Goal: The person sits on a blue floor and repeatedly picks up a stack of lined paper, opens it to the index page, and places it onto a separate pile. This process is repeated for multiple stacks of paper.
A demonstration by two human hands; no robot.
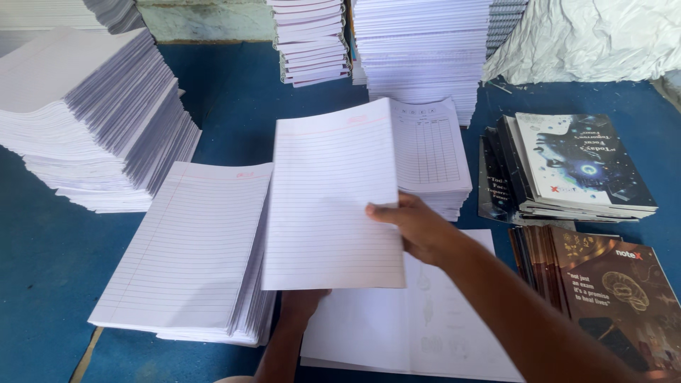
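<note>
I hold a bundle of white ruled sheets (pixel 330 198) above the blue surface. My right hand (pixel 418 228) grips its right edge, thumb on top. My left hand (pixel 301 303) supports it from beneath at the lower edge, mostly hidden by the paper. To the left lies a fanned stack of ruled sheets (pixel 188 248). Under my hands sits a stack of plain white sheets (pixel 418 326) with faint drawings. Behind the bundle is a stack topped by a printed table sheet (pixel 433 152).
A tall fanned pile of white paper (pixel 92 120) is at the left. More tall paper stacks (pixel 418 50) stand at the back. Dark glossy covers (pixel 578 167) and brown covers (pixel 610 284) lie at the right. White plastic sheeting (pixel 596 35) is at the back right.
</note>
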